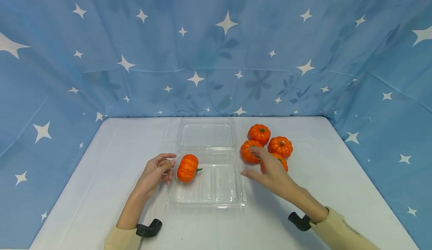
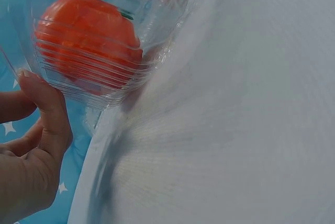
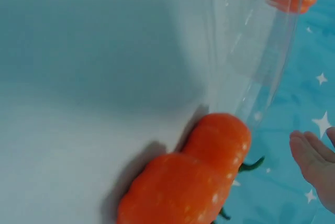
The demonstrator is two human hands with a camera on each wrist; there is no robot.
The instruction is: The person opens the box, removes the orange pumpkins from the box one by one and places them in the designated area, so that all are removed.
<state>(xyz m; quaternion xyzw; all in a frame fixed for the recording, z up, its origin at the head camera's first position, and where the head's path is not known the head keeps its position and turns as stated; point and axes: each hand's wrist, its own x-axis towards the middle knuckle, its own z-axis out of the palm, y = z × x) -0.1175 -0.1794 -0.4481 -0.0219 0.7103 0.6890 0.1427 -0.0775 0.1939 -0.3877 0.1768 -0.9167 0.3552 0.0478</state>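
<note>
A clear plastic clamshell box [image 1: 224, 184] lies with its lid [image 1: 206, 134] folded back, away from me. One small orange toy pumpkin [image 1: 187, 168] rests tipped on its side in the left part of the base, its green stem pointing right. My left hand [image 1: 155, 173] pinches the box's left rim; thumb and fingers meet there in the left wrist view, near the pumpkin [image 2: 86, 41] behind the ribbed wall. Fingers spread, my right hand [image 1: 271, 171] hovers over the loose pumpkins and partly covers two of them. Its palm [image 3: 319, 171] holds nothing in the right wrist view.
Several loose pumpkins cluster right of the box, among them a back one [image 1: 259, 134], a right one [image 1: 281, 146] and a near-left one [image 1: 249, 152]. A white cloth [image 1: 101, 182] covers the table. Behind it hangs a blue star-patterned curtain [image 1: 209, 54].
</note>
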